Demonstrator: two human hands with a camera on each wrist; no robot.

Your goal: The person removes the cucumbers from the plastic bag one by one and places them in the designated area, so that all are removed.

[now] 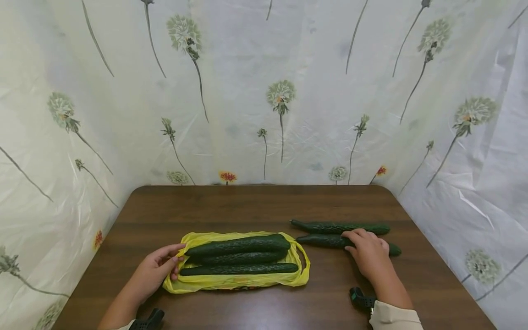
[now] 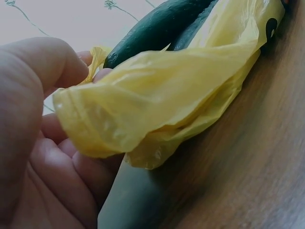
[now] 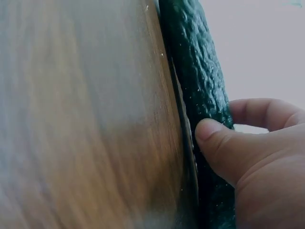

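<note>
Yellow bag (image 1: pixel 231 281), one: laid on table (image 1: pixel 247 211), its edge pinched by left hand (image 1: pixel 154 270), presumably so it is steadied; three cucumbers (image 1: pixel 239 259) held within, lengthwise, seemingly for fit; nearer cucumber (image 1: pixel 321 241), gripped mid-length by right hand (image 1: pixel 369 252), apparently for balance, just beside farther cucumber (image 1: pixel 330 228)
</note>
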